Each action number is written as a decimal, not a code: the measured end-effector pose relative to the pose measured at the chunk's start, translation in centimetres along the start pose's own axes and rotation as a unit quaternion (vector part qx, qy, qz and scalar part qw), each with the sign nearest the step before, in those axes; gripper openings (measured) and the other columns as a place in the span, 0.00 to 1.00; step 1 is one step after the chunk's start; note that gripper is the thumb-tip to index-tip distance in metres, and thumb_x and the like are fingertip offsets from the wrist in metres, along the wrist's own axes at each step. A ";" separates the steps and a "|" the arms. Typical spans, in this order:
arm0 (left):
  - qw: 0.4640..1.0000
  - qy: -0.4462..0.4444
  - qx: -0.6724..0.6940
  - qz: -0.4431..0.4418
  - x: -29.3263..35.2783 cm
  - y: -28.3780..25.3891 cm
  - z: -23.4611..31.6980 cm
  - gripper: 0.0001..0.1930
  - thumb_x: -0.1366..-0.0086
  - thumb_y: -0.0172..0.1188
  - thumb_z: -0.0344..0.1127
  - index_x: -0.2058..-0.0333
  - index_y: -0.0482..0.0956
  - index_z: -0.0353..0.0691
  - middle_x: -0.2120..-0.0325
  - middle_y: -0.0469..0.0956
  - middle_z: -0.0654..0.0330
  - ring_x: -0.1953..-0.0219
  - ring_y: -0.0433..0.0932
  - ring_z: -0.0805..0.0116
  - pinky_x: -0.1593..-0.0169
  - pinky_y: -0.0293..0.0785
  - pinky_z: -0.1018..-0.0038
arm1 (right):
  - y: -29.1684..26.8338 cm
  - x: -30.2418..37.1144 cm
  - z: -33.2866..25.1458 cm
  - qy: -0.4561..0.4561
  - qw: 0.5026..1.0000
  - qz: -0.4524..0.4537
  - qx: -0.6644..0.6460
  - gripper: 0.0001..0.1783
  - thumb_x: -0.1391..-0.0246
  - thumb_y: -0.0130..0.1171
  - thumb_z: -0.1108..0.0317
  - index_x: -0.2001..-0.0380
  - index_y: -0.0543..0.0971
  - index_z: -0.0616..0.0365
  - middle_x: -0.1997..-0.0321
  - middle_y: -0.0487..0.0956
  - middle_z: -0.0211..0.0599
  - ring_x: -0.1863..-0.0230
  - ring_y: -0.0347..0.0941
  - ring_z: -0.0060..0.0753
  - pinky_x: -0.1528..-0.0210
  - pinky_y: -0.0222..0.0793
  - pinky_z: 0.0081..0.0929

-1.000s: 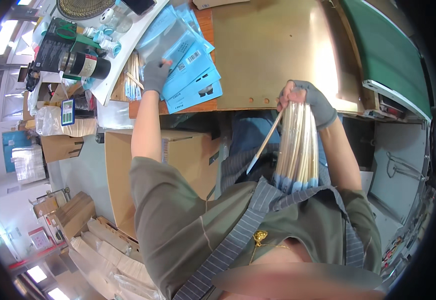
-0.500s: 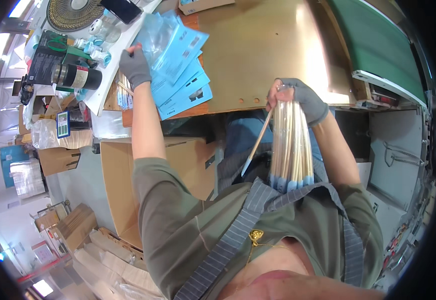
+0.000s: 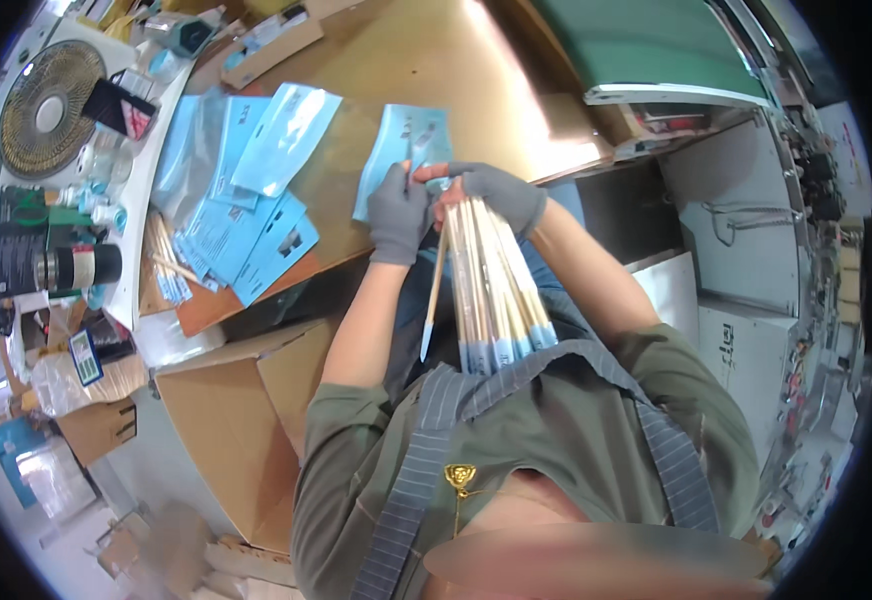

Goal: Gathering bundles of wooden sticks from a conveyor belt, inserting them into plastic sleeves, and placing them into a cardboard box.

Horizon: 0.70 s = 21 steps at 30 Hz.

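My left hand (image 3: 398, 215), in a grey fingerless glove, pinches the lower end of a light-blue flat plastic bag (image 3: 388, 145) over the table edge. Right beside it, my right hand (image 3: 501, 195), gloved the same way, is closed around the upper ends of a bundle of wooden sticks with pale blue tips (image 3: 491, 280). The bundle hangs tips down toward my chest, partly wrapped in clear film. One loose stick (image 3: 434, 295) slants down apart from it, held by my right hand. My right fingertips meet the bag's near end; the exact contact is hidden.
More blue bags (image 3: 246, 235) lie spread at the table's left, beside loose sticks (image 3: 166, 260). A white side table holds a fan (image 3: 51, 115), phone (image 3: 119, 108) and dark flask (image 3: 81, 267). Below stands an open cardboard box (image 3: 226, 420); a green board (image 3: 646, 45) lies far right.
My left hand has moved right from the bag pile and now holds one blue bag. My right hand has come beside it, still gripping the sticks. The whole view has shifted.
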<state>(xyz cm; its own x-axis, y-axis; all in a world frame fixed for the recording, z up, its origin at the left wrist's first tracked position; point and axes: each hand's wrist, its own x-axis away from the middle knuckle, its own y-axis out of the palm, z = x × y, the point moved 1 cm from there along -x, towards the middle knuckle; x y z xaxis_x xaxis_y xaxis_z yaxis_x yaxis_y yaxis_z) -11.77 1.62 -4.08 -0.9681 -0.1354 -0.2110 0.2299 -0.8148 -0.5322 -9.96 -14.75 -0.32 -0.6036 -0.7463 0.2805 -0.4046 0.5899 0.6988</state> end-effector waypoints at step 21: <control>0.974 0.217 0.052 -0.029 14.0 -3.5 4.6 0.17 0.38 0.51 0.34 0.54 0.76 0.28 0.70 0.81 0.47 0.70 0.81 0.54 0.65 0.76 0.72 | 2.9 12.6 6.0 0.080 0.930 0.150 0.326 0.26 0.48 0.56 0.55 0.47 0.74 0.53 0.48 0.77 0.44 0.47 0.72 0.37 0.44 0.65 0.34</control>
<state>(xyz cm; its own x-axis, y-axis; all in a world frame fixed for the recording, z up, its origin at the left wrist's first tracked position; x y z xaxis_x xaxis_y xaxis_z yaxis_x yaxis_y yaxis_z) -26.58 -0.01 -1.44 -0.8406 0.1448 -0.5220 0.1432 -0.8700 -0.4718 -22.82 -20.59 1.25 -0.6672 -0.5241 0.5293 -0.5973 0.8010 0.0402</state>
